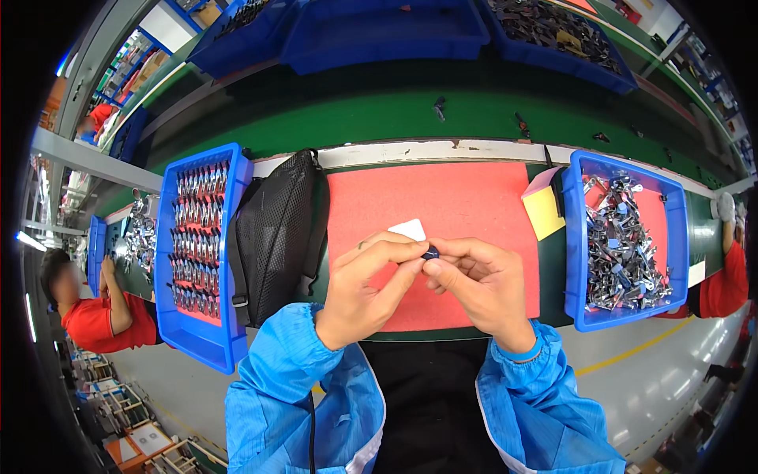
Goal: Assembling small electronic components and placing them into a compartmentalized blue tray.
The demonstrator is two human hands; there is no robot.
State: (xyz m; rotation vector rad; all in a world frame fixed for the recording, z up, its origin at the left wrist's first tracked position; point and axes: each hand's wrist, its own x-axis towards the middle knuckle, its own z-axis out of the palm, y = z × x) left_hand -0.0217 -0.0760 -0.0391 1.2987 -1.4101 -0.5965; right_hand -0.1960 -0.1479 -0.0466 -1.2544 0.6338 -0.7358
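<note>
Over a red mat, my two hands meet at a small dark blue piece, whose kind is too small to make out. My left hand pinches it between thumb and forefinger from one side. From the other side, my right hand grips it with its thumb and fingertips, the remaining fingers curled in. Just behind the left fingertips lies a small white card on the mat. Blue sleeves cover both forearms.
A blue tray at left holds rows of small clip-like parts; a black mesh bag leans beside it. Another blue tray at right holds piled metal parts, near yellow sticky notes. Beyond runs a green conveyor belt. Red-clad people sit either side.
</note>
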